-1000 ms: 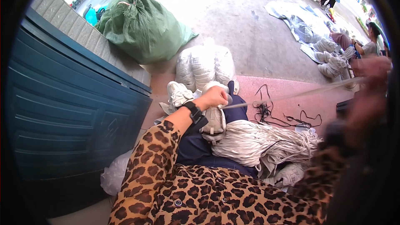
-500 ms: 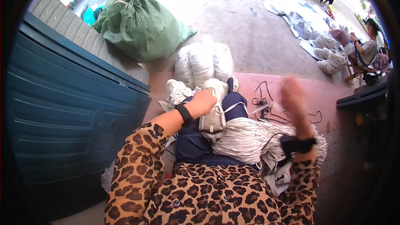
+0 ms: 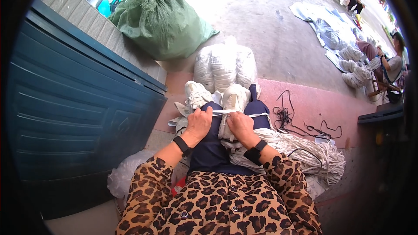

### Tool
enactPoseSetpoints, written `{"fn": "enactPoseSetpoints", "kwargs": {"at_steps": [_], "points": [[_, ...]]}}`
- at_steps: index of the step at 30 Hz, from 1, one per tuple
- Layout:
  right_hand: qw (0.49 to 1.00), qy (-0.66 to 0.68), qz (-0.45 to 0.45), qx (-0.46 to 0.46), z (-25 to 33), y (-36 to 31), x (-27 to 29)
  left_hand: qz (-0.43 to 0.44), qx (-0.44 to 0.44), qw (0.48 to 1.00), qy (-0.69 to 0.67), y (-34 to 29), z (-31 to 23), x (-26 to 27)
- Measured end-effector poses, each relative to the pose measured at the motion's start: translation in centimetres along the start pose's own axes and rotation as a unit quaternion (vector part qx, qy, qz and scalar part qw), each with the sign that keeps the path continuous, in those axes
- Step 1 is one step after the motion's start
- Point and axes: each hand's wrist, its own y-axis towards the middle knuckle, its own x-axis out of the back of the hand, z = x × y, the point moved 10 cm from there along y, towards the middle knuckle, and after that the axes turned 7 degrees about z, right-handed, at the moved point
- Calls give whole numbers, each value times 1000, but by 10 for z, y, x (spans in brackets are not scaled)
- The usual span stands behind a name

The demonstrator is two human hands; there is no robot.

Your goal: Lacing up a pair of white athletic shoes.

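Observation:
A white shoelace (image 3: 220,112) is stretched between my two hands, across the front of my lap. My left hand (image 3: 199,123) pinches it on one side, above my left thigh. On the other side my right hand (image 3: 241,126) is closed on the lace, right against a white sneaker (image 3: 235,96). That sneaker stands between my knees, partly hidden by the right hand. Another white sneaker (image 3: 197,94) with laces sits just beyond my left knee. A thick bundle of white shoelaces (image 3: 300,150) drapes over my right thigh, with one end of lace trailing over the knee.
Clear plastic bags of white goods (image 3: 225,65) stand in front of my feet. A big green sack (image 3: 163,24) is beyond, left. Black laces (image 3: 285,115) lie on the pink floor. A blue door (image 3: 78,113) flanks me. Two people sit far right near piled bundles (image 3: 358,76).
My right hand has come down and left from the raised right side to the sneaker. My left hand has shifted slightly, and the lace is now taut between both hands.

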Motion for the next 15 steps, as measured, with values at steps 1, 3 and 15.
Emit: {"fn": "enactPoseSetpoints", "kwargs": {"at_steps": [1, 3, 15], "points": [[1000, -14, -18, 7, 3, 1, 0, -2, 27, 999, -29, 0, 5, -1], [999, -51, -2, -4, 3, 5, -8, -2, 55, 997, -59, 0, 8, -4], [951, -183, 179, 171, 39, -2, -11, 4, 135, 985, -111, -3, 10, -1]]}}
